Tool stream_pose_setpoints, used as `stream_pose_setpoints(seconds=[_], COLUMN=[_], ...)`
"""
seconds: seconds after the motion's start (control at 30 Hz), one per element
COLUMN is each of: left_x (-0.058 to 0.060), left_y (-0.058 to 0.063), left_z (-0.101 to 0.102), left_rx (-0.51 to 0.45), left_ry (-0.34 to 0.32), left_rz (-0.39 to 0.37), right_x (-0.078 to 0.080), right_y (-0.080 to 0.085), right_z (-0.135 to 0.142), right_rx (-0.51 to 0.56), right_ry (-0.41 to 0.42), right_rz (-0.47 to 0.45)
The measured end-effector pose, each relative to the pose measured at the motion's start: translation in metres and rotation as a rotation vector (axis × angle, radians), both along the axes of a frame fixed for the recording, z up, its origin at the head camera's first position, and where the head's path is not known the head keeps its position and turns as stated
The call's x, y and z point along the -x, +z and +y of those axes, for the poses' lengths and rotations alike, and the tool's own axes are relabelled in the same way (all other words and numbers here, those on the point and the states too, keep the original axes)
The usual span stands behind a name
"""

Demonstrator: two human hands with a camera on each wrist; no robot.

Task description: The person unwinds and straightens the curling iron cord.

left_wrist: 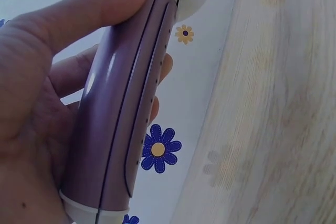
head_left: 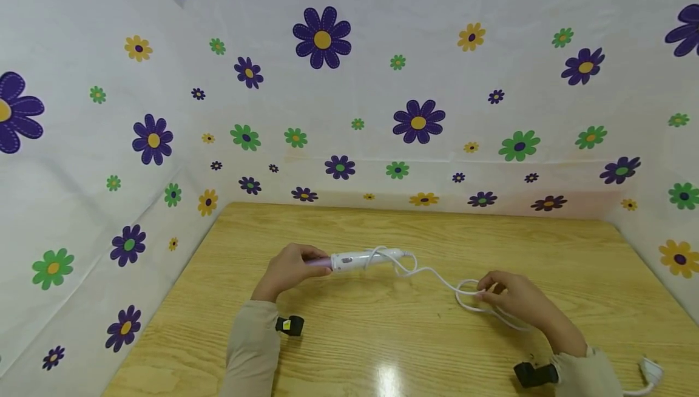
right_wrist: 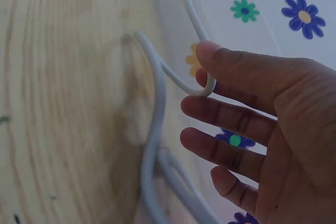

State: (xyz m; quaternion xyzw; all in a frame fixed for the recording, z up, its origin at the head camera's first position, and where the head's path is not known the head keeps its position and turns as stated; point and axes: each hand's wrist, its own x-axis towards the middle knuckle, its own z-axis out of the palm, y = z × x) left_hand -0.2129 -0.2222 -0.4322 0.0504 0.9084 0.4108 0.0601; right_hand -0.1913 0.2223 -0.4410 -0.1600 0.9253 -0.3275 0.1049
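A white and purple curling iron (head_left: 355, 260) lies level just over the table. My left hand (head_left: 289, 269) grips it round its purple barrel (left_wrist: 113, 108), thumb along one side and fingertips showing past the other in the left wrist view. A white cord (head_left: 431, 269) leaves the iron's right end, looping once over the white handle. Farther right, my right hand (head_left: 513, 297) pinches this cord between thumb and forefinger. In the right wrist view the other fingers (right_wrist: 226, 148) are spread loosely below the pinched cord (right_wrist: 197, 19), and more cord hangs in loops beside them.
The wooden table (head_left: 382, 336) reaches back to a white flowered sheet (head_left: 360, 93) hung behind and at both sides. A white plug (head_left: 651, 373) sits at the front right, beyond the right forearm. Each wrist wears a black camera mount (head_left: 290, 325).
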Motion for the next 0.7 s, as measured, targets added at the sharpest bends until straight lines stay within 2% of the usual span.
stream_pose_setpoints(seconds=[0.2, 0.5, 0.7], left_x=[0.000, 0.001, 0.001], left_y=[0.000, -0.002, -0.003], left_z=[-0.001, 0.001, 0.002], left_rx=[0.008, 0.019, 0.024], left_ry=[0.000, -0.017, -0.025], left_rz=[-0.005, -0.002, -0.005], right_x=[0.006, 0.010, 0.011], right_y=[-0.015, -0.024, -0.020], right_z=[0.009, 0.011, 0.004], right_rx=[0.018, 0.045, 0.075], right_ry=[-0.051, -0.039, -0.028], right_rz=[-0.043, 0.029, 0.068])
